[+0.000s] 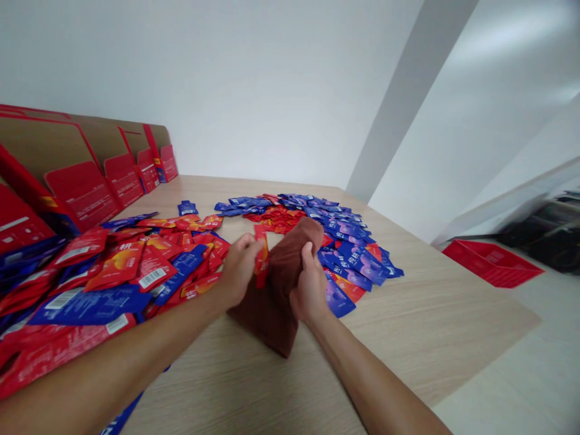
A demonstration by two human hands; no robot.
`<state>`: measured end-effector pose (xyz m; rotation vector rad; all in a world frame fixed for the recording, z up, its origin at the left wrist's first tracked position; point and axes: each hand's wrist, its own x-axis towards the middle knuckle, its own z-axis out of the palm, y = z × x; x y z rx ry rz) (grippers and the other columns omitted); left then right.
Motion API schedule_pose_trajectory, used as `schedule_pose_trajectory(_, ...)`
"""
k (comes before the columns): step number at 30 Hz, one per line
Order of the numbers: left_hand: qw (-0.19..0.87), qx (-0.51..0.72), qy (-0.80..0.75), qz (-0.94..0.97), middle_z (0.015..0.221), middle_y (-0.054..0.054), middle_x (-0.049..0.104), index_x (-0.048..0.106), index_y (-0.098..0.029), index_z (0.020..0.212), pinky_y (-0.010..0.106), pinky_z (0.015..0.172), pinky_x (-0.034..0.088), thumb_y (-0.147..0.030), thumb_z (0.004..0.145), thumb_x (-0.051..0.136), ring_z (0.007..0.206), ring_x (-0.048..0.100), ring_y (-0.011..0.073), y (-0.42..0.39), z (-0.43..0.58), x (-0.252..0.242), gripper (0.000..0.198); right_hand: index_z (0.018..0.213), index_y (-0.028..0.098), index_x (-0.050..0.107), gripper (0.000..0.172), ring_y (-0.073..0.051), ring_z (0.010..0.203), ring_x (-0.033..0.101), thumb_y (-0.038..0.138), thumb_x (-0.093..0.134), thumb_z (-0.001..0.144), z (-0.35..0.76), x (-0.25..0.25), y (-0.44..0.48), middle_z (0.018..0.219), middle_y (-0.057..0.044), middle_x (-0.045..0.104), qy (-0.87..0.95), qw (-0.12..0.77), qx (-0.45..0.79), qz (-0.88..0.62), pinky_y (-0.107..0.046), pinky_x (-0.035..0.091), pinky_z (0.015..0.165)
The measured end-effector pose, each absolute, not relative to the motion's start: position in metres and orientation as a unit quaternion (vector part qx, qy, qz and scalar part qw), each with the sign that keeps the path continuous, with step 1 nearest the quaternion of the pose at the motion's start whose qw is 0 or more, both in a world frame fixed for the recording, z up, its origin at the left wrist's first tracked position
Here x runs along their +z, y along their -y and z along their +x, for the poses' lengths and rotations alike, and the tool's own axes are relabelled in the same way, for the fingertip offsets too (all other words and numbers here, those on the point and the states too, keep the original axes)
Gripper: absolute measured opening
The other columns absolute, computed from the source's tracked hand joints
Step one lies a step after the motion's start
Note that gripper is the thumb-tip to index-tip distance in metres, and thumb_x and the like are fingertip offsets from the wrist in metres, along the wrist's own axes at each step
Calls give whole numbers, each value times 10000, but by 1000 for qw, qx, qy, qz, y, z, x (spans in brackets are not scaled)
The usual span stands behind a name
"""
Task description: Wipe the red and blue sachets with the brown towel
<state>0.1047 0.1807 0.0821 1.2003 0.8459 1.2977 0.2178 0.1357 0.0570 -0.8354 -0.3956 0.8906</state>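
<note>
So the brown cloth is up off its side near the middle of the table, and I'll place everything from there. Most of the elbow room is to its right: bare wood runs out to the table's right edge and corner, with a red crate lower down past that. A strip of wood shows on the near side too. Left is tight, with a messy heap of red and blue packets spreading close beside the cloth and boxes behind that. Another pile of packets curves behind and to the right, and the wall is beyond.

Both forearms angle in from the near side. The left hand has its fingertips closed in a pinch on one red packet, just at the cloth's left side; can't tell if packet and cloth touch. The right hand grips the cloth's right side, thumb up, fingers mostly hidden.

The cloth's long axis tilts, rounded top leaning right and away, lower corner toward the person. The pinched packet is roughly upright lengthwise.
</note>
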Motion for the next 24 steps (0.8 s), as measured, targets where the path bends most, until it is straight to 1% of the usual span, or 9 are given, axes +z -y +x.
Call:
schedule_pose_trajectory(2,526,544,-334,562,899,32,688,620,-243,774,366,975,574,-308,948,699,980,695,242,-158,119,74,201,1199,258,795,410,-251,1211,784,588,713,969,212,54,-131,1186,-35,860,257,779,402,-408,-378,627,1052)
schedule_pose_trajectory(3,510,545,-324,582,1075,56,735,666,-251,890,410,1123,520,-345,972,690,1170,688,274,-148,126,70,127,1158,252,800,414,-253,1209,779,607,700,971,210,54,-128,1189,-42,859,273,768,398,-421,-374,620,1060)
schedule_pose_trajectory(4,491,544,-314,604,1266,76,734,689,-262,1045,445,1232,443,-383,1004,662,1341,638,293,-141,131,66,131,1120,246,800,419,-255,1201,777,622,691,970,209,55,-125,1185,-47,858,278,759,396,-436,-373,615,1062)
schedule_pose_trajectory(6,450,528,-295,657,1560,101,625,640,-282,1338,487,1355,292,-450,1078,553,1577,473,294,-134,139,59,321,1069,243,793,427,-263,1197,775,642,683,964,209,58,-121,1180,-54,855,272,753,398,-448,-380,614,1062)
schedule_pose_trajectory(8,408,509,-282,703,1708,101,506,561,-289,1520,497,1404,186,-497,1133,410,1685,319,269,-137,144,54,466,1063,248,786,412,-269,1227,768,634,693,953,209,62,-119,1181,-52,852,264,759,411,-430,-393,607,1084)
schedule_pose_trajectory(11,377,514,-285,717,1775,83,427,523,-291,1617,509,1419,124,-543,1147,313,1728,210,255,-149,148,50,573,1060,254,791,376,-265,1297,746,603,705,949,207,62,-119,1174,-45,853,263,765,440,-389,-413,570,1159)
schedule_pose_trajectory(16,364,559,-319,673,1802,28,385,519,-353,1641,503,1422,119,-555,1149,335,1732,196,267,-163,152,51,563,1077,247,812,382,-270,1361,718,594,737,936,200,57,-117,1243,-60,850,279,754,478,-353,-437,524,1218)
schedule_pose_trajectory(20,359,619,-359,599,1785,30,412,570,-334,1589,467,1417,143,-548,1132,402,1716,247,273,-179,154,59,532,1094,253,825,405,-289,1397,696,614,742,930,193,56,-115,1241,-60,854,293,745,493,-341,-463,542,1197)
schedule_pose_trajectory(24,376,660,-389,522,1654,85,576,701,-249,1403,420,1392,231,-417,1106,441,1636,411,267,-203,148,77,429,1050,263,832,397,-318,1369,716,618,782,881,189,57,-113,1100,-55,873,294,713,550,-321,-483,603,1119)
